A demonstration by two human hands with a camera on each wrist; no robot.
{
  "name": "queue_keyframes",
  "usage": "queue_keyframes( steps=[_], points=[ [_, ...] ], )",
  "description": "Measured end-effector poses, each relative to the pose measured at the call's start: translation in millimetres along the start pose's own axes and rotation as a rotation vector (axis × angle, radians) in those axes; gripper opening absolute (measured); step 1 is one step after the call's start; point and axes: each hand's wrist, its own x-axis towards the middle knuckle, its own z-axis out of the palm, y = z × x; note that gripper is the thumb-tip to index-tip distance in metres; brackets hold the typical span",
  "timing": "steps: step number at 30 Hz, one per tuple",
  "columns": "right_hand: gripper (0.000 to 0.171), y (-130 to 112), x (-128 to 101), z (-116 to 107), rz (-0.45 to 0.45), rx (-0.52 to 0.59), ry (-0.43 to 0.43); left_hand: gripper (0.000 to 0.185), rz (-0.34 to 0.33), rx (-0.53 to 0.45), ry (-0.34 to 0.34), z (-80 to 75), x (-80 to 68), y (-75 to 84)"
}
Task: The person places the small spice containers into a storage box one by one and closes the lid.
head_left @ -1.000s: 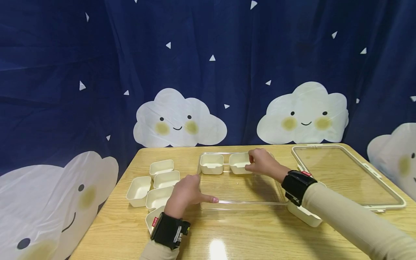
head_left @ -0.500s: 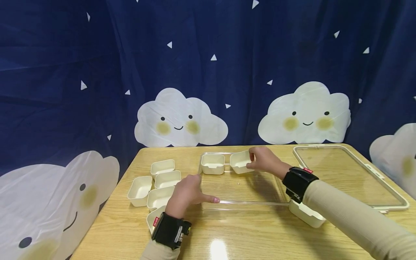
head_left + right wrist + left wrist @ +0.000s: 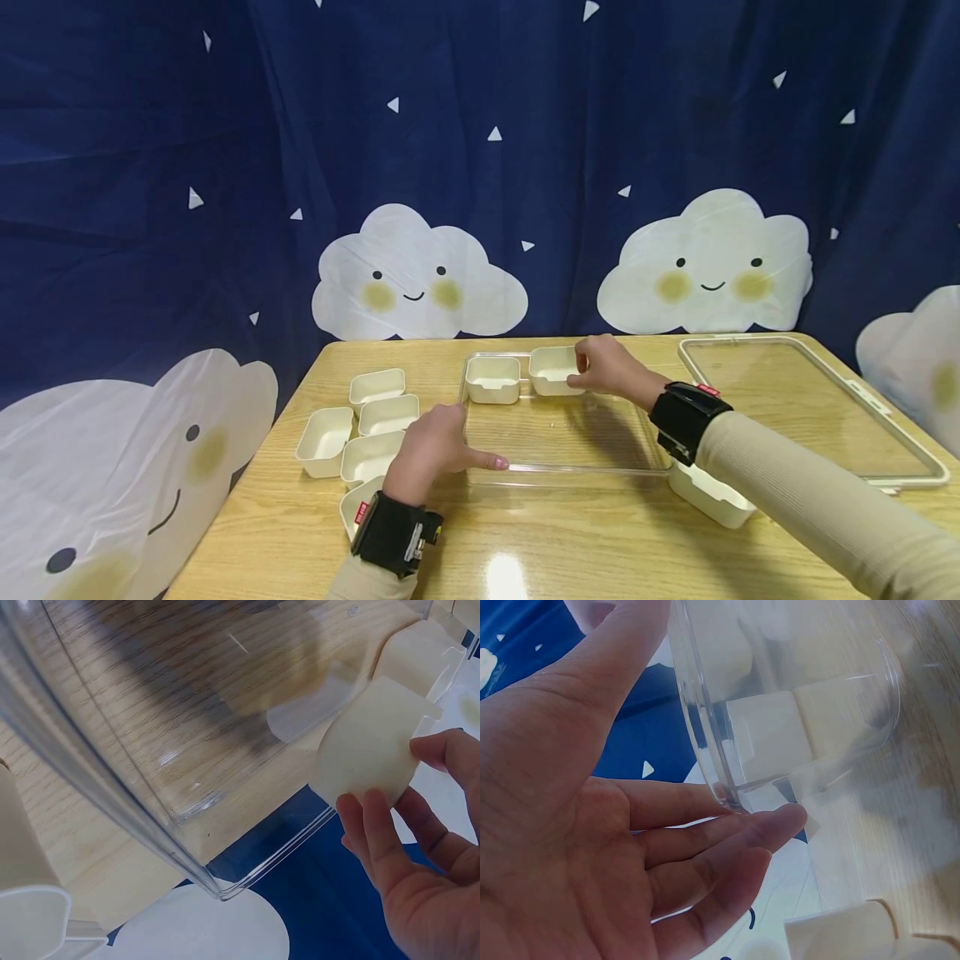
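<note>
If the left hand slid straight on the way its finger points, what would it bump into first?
Probably nothing soon. The left hand points right along the near wall of the clear tray. The first thing in that line looks like the white cup under the right arm, though depth is unclear.

Cream cup (image 3: 553, 370) lifted, tilted, over clear tray (image 3: 570, 473) far edge.

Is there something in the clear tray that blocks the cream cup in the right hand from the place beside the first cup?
Nothing visible does. The right hand holds the cream cup beside the first cup; the clear tray floor there shows bare.
</note>
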Motion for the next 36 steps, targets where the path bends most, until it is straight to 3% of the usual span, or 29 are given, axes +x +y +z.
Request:
queue_keyframes(
  steps=[16,36],
  points=[
    [0.025,-1.1,7.2,5.7,0.047,-0.056,-0.141,0.068,0.001,-0.016,-0.006,3.3,1.0,1.8],
    [0.016,4.4,9.6,7.5,-0.001,-0.056,-0.175,0.067,-0.001,-0.008,0.007,-0.5,-0.7,1.1]
  ],
)
